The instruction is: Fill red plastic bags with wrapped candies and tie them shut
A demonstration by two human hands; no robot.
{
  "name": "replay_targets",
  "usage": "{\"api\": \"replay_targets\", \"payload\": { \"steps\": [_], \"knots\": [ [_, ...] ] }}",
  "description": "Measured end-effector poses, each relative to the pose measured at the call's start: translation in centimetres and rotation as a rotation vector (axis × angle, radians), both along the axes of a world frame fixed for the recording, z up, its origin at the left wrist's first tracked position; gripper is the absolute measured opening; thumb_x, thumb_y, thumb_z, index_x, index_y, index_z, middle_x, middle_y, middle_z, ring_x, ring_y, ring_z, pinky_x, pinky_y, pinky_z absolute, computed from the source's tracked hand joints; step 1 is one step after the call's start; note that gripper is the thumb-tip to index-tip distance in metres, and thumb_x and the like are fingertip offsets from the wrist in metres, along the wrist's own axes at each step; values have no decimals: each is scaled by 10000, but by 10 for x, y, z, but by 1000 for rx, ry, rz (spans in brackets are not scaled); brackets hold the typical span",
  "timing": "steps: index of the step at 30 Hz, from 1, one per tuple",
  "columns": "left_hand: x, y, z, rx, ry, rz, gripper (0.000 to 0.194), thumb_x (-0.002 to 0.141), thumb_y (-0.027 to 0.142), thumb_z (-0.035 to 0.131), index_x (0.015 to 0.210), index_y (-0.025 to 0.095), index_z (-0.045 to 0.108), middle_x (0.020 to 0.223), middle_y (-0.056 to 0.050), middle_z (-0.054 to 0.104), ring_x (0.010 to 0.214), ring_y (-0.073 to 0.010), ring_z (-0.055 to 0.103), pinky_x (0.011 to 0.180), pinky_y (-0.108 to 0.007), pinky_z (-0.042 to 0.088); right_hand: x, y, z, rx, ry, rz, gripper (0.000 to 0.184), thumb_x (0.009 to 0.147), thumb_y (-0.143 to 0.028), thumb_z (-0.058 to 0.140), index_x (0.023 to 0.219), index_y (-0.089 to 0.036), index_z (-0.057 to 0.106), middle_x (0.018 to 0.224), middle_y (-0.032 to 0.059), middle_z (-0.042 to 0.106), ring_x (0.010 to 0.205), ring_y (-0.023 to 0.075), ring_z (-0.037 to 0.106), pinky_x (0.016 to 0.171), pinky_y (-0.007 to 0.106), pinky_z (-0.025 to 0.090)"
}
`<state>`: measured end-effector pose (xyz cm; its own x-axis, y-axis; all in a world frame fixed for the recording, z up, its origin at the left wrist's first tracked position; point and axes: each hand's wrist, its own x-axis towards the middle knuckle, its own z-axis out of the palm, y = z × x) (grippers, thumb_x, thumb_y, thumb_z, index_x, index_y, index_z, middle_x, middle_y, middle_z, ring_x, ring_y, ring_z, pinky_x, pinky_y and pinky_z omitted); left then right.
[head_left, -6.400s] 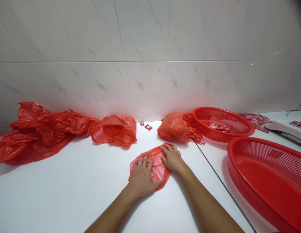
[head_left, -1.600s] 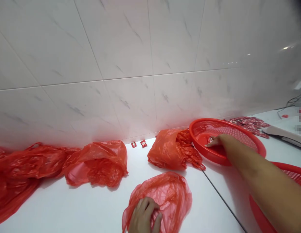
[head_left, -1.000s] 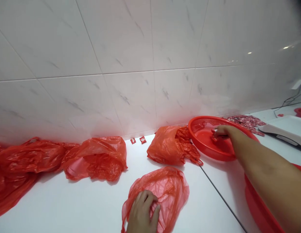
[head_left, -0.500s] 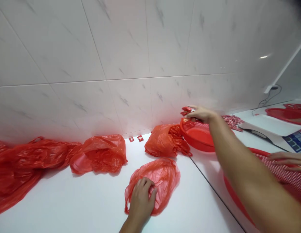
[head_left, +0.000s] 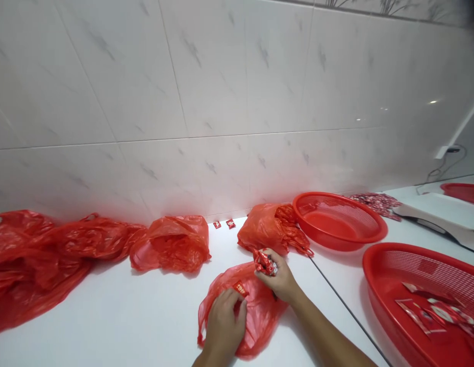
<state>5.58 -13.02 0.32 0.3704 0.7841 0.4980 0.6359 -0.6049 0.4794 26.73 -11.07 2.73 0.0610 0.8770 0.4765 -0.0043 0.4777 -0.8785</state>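
Okay, got the right hand (head_left: 279, 278) clamped on a bunch of red packets (head_left: 265, 262), by the far edge of a red bag (head_left: 257, 316) on the white table (head_left: 125, 321). Resting the left hand (head_left: 225, 322) on that bag beside a loose packet (head_left: 240, 288), can't tell if gripping. Seeing a red basket (head_left: 332, 223) farther right.

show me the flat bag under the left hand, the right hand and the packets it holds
Flat bag (head_left: 259, 316), head view, near its middle
Right hand (head_left: 282, 281), head view, middle of the hand
Packets (head_left: 263, 262), head view, red wrapping
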Motion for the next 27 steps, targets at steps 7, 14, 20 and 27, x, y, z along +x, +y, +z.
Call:
{"api": "replay_targets", "payload": {
  "steps": [7, 14, 20, 27],
  "knots": [
    [4, -8, 18, 84, -129, 13, 185, 982, 245, 544, 804, 229, 590, 808, -19, 677, 775, -199, 662, 730, -342, 544, 15, -15, 5, -37, -107, 58, 187, 795, -226, 741, 961, -198, 660, 854, -7, 644, 766, 151, 582, 727, 257, 466],
    [5, -12, 13, 0, -206, 77, 138, 990, 322, 558, 1008, 241, 668, 1033, -68, 733, 976, -244, 706, 868, -405, 599, 13, -21, 8, -11, -200, 209, 451, 724, -138, 696, 1159, -253, 711, 1226, 71, 746, 1171, 286, 686, 1060, 422, 504],
    [1, -10, 3, 1, -145, 48, 513, 956, 328, 622, 1454, 238, 533, 1445, -127, 638, 1314, -315, 629, 1079, -510, 553, 10, -19, 0, -42, -144, 223, 297, 782, -290, 742, 1068, -259, 668, 1076, 35, 701, 980, 240, 675, 921, 369, 542],
    [0, -7, 4, -148, -157, 14, 176, 989, 359, 601, 1099, 265, 702, 1014, -43, 770, 940, -241, 734, 839, -396, 610, -1, -23, 3, -121, -201, 232, 254, 881, -366, 703, 1102, -246, 668, 1050, 41, 711, 948, 228, 674, 887, 365, 557]
  ]
}}
